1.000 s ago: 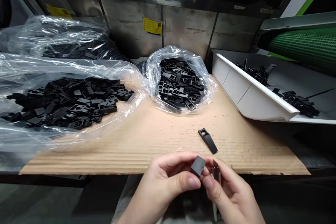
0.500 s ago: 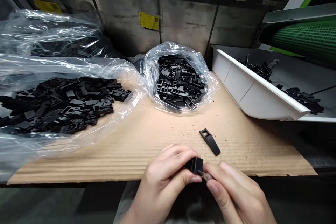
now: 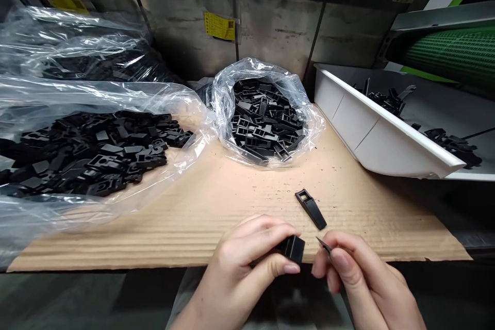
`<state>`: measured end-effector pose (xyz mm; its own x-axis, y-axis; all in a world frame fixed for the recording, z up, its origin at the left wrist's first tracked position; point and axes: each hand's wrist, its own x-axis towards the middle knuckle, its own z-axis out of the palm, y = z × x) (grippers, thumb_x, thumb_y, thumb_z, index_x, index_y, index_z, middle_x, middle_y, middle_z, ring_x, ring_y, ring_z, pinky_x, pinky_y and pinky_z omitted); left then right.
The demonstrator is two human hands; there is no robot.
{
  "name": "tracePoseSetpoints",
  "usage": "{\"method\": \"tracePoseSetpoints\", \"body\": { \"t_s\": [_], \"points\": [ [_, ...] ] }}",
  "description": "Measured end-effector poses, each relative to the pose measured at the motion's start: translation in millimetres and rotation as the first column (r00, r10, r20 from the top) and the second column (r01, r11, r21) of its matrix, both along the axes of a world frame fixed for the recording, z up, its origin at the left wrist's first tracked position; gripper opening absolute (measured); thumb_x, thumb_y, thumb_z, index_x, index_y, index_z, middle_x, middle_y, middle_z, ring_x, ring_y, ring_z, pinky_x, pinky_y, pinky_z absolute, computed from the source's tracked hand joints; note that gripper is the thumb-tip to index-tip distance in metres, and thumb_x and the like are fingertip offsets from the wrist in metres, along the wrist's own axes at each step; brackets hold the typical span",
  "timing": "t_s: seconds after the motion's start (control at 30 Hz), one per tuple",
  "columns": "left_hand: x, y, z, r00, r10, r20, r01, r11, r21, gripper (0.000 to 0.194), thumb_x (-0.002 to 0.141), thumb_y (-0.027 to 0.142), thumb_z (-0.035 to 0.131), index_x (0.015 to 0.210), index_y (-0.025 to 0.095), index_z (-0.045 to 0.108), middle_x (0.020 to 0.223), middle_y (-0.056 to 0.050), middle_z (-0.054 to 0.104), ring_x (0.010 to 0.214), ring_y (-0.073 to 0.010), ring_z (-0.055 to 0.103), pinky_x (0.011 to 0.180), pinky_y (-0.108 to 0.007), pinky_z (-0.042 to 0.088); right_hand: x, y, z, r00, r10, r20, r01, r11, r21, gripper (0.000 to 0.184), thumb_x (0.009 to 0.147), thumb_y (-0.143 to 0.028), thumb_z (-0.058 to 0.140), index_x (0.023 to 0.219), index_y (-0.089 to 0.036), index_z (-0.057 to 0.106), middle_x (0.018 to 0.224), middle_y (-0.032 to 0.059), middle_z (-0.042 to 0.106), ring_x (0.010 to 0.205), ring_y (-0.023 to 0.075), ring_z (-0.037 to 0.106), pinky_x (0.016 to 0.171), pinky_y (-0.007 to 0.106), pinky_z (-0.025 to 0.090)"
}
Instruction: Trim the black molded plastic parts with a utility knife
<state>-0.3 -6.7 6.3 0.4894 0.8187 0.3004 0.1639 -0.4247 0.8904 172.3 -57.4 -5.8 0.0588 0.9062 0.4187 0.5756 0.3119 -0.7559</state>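
Note:
My left hand (image 3: 247, 263) is shut on a small black plastic part (image 3: 294, 249), whose end sticks out past the fingertips. My right hand (image 3: 351, 273) pinches a small pointed blade (image 3: 324, 245) between thumb and finger; most of the tool is hidden by the fingers. The blade tip is a short gap from the black part, not touching it. Just beyond my hands, a similar black plastic clip (image 3: 310, 209) with a rectangular slot at one end lies flat on a corrugated cardboard sheet (image 3: 232, 211).
An open clear plastic bag of black parts (image 3: 263, 118) stands at the back of the cardboard, and larger bagged heaps (image 3: 93, 152) lie to the left. A white angled tray (image 3: 371, 134) with more parts is at the right, below a green mesh belt (image 3: 452, 54). A steel wall (image 3: 278, 20) closes the back.
My right hand has moved rightward, drawing the blade off the black part, which earlier touched it. My left hand still holds the part. The view has shifted slightly.

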Motion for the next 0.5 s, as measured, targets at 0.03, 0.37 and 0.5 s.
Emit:
{"method": "tracePoseSetpoints", "body": {
  "t_s": [0.03,0.37,0.5],
  "points": [
    [0.7,0.1,-0.7,1.000,-0.009,0.002,0.009,1.000,0.006,0.020,0.080,0.014,0.059,0.097,0.023,0.065,0.094,-0.002,0.066,0.089,-0.0177,0.060,0.075,-0.019,0.046,-2.2,-0.5,1.4,0.999,0.001,-0.033,-0.003,0.999,-0.033,0.018,0.089,-0.021,0.040,0.080,-0.024,0.055,0.056,-0.0058,0.055,0.045,0.0072,0.052,0.047,0.016,0.041],
    [1.4,-1.1,-3.6,0.998,-0.011,0.060,0.007,0.997,0.073,0.026,0.080,0.009,0.057,0.100,0.022,0.065,0.093,-0.003,0.065,0.085,-0.0172,0.061,0.076,-0.020,0.046,-15.5,7.6,2.7,0.998,0.034,0.053,-0.035,0.999,0.036,0.023,0.088,-0.017,0.039,0.068,-0.021,0.050,0.055,-0.0040,0.048,0.049,0.0078,0.051,0.048,0.018,0.037],
    [1.7,-2.1,-3.6,0.998,0.008,0.056,-0.013,0.996,0.089,0.024,0.080,0.009,0.058,0.098,0.022,0.065,0.091,-0.003,0.065,0.083,-0.0175,0.061,0.074,-0.021,0.047,-13.8,7.5,4.2,0.996,0.031,0.079,-0.034,0.998,0.043,0.024,0.088,-0.018,0.038,0.067,-0.020,0.050,0.054,-0.0037,0.047,0.047,0.0080,0.049,0.046,0.019,0.036]
  ]
}}
